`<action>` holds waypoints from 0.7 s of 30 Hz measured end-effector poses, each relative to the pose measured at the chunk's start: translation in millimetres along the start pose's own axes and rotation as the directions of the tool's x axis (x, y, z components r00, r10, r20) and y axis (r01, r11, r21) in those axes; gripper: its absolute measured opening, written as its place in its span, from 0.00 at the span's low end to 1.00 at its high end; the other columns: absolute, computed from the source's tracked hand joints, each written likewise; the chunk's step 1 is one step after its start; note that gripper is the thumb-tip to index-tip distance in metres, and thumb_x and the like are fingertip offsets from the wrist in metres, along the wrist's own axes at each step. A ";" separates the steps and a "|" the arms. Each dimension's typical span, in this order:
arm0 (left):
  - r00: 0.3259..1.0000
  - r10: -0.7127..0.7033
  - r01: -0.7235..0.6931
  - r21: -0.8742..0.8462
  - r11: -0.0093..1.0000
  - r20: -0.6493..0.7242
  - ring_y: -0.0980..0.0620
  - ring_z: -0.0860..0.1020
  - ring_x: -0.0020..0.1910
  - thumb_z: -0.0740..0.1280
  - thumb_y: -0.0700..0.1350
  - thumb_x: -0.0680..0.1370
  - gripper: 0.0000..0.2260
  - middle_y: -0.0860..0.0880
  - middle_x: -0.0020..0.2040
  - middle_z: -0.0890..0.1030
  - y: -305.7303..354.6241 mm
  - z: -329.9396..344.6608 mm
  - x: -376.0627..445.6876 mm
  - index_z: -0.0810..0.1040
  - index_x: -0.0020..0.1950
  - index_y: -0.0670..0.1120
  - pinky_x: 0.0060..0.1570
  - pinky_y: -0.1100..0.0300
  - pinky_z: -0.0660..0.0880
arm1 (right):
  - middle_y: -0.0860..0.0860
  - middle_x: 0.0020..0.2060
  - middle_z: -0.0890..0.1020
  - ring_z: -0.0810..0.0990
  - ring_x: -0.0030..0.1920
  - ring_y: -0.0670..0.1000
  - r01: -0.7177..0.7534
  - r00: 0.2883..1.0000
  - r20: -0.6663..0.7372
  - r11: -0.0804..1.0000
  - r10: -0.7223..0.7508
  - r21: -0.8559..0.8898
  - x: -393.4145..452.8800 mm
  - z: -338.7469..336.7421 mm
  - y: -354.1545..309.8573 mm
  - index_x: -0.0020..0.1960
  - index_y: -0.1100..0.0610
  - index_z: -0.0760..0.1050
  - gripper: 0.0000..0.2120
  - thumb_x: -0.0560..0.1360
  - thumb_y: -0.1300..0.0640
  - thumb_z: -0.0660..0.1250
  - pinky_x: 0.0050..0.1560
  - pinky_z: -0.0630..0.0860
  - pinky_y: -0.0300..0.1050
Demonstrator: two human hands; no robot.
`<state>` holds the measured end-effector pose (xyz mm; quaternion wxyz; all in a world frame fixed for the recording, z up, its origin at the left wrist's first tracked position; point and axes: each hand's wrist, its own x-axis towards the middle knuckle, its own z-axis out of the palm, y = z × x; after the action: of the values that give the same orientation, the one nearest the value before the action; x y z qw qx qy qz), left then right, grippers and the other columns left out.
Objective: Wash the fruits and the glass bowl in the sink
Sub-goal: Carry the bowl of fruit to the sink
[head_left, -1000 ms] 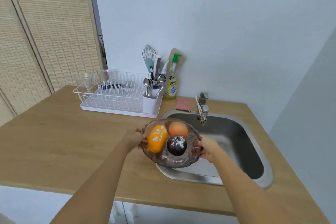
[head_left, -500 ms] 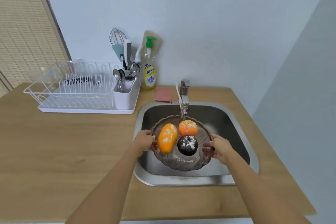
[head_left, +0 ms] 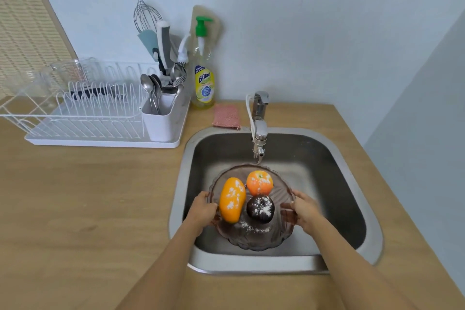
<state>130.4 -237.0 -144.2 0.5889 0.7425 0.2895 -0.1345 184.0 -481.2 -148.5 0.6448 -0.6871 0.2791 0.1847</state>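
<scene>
Glass bowl [head_left: 254, 236] over sink [head_left: 347, 184]: mango [head_left: 232, 199], orange [head_left: 259, 182], dark fruit [head_left: 260, 208].

Glass bowl [head_left: 254, 236]: smoky tinted, scalloped rim, fluted walls; upright inside the sink [head_left: 352, 184] basin, far rim just under the tap [head_left: 259, 131]; whether it rests on the basin floor cannot be told; white powder scattered on its bottom. Three fruits inside, all dusted white: elongated yellow-orange mango [head_left: 232, 199] on the left, lying lengthwise; round orange [head_left: 259, 182] at the back, green stem spot up; dark purple round fruit [head_left: 260, 208] in front of the orange, touching it.
</scene>
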 end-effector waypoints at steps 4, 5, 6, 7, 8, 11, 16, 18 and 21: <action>1.000 -0.004 0.006 0.096 0.995 -0.018 0.40 0.77 0.56 0.60 0.34 0.77 0.10 0.40 0.56 0.79 -10.2 3.2 13.5 0.73 0.56 0.43 0.60 0.45 0.75 | 0.59 0.35 0.81 0.79 0.32 0.57 -0.011 1.000 -0.001 1.000 0.011 -0.028 2.3 1.1 3.8 0.52 0.54 0.73 0.18 0.76 0.73 0.54 0.33 0.77 0.47; 1.000 -0.015 0.017 0.103 0.995 -0.027 0.40 0.77 0.56 0.61 0.34 0.76 0.10 0.40 0.57 0.79 -11.8 3.1 15.5 0.73 0.56 0.43 0.60 0.45 0.75 | 0.58 0.35 0.81 0.79 0.32 0.57 -0.011 1.000 0.002 0.999 0.011 -0.033 3.2 2.1 3.6 0.52 0.54 0.73 0.18 0.76 0.73 0.54 0.33 0.78 0.48; 0.999 -0.017 0.021 0.106 0.994 -0.035 0.40 0.77 0.56 0.61 0.35 0.76 0.11 0.39 0.57 0.79 -13.6 3.0 18.4 0.73 0.57 0.41 0.59 0.45 0.76 | 0.58 0.35 0.81 0.79 0.33 0.57 -0.011 1.000 0.004 0.999 0.011 -0.034 4.3 3.5 3.2 0.53 0.54 0.73 0.18 0.76 0.73 0.54 0.35 0.78 0.49; 0.999 -0.020 0.025 0.110 0.994 -0.043 0.39 0.77 0.56 0.61 0.35 0.76 0.11 0.39 0.57 0.79 -13.7 2.7 19.7 0.73 0.58 0.40 0.59 0.45 0.76 | 0.59 0.36 0.81 0.79 0.33 0.57 -0.012 1.000 0.007 0.999 0.013 -0.038 5.6 4.8 3.0 0.54 0.54 0.72 0.18 0.75 0.73 0.54 0.37 0.78 0.51; 0.999 -0.018 0.024 0.115 0.993 -0.051 0.39 0.77 0.56 0.61 0.35 0.76 0.12 0.38 0.58 0.79 -13.2 2.5 20.3 0.73 0.60 0.39 0.59 0.46 0.76 | 0.59 0.36 0.82 0.80 0.34 0.57 -0.015 1.000 0.013 0.999 0.016 -0.047 6.8 5.8 3.5 0.55 0.54 0.72 0.18 0.75 0.73 0.54 0.38 0.78 0.51; 0.998 -0.041 0.048 0.157 0.986 -0.048 0.37 0.75 0.59 0.60 0.35 0.76 0.15 0.37 0.61 0.77 -12.9 3.8 20.2 0.71 0.63 0.38 0.61 0.46 0.75 | 0.60 0.38 0.82 0.79 0.34 0.59 -0.034 0.999 0.030 0.996 0.037 -0.086 8.3 5.5 6.8 0.57 0.54 0.71 0.18 0.75 0.73 0.54 0.39 0.78 0.53; 0.996 -0.089 0.090 0.229 0.969 -0.016 0.36 0.73 0.64 0.60 0.37 0.77 0.21 0.37 0.67 0.73 -15.1 6.2 21.8 0.65 0.71 0.39 0.64 0.43 0.73 | 0.59 0.37 0.81 0.77 0.32 0.56 -0.075 0.995 0.051 0.985 0.084 -0.154 12.2 2.3 9.6 0.60 0.54 0.69 0.18 0.77 0.71 0.54 0.32 0.75 0.47; 0.994 -0.107 0.106 0.266 0.958 -0.010 0.36 0.72 0.64 0.60 0.36 0.78 0.21 0.37 0.67 0.73 -14.4 5.9 21.4 0.65 0.71 0.39 0.62 0.43 0.74 | 0.58 0.38 0.80 0.76 0.32 0.55 -0.094 0.992 0.064 0.981 0.106 -0.168 13.8 2.2 10.6 0.60 0.54 0.68 0.17 0.77 0.70 0.54 0.31 0.75 0.45; 0.985 -0.169 0.152 0.282 0.947 0.036 0.35 0.74 0.62 0.60 0.33 0.77 0.21 0.36 0.66 0.72 -14.1 5.7 21.2 0.64 0.70 0.40 0.57 0.41 0.77 | 0.58 0.38 0.80 0.75 0.33 0.54 -0.100 0.991 0.069 0.981 0.113 -0.169 16.1 2.1 11.3 0.61 0.53 0.68 0.16 0.77 0.68 0.57 0.32 0.74 0.45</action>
<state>139.8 -234.8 -168.5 0.4744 0.7874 0.3096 -0.2431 189.7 -481.6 -167.5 0.5853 -0.7144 0.2739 0.2682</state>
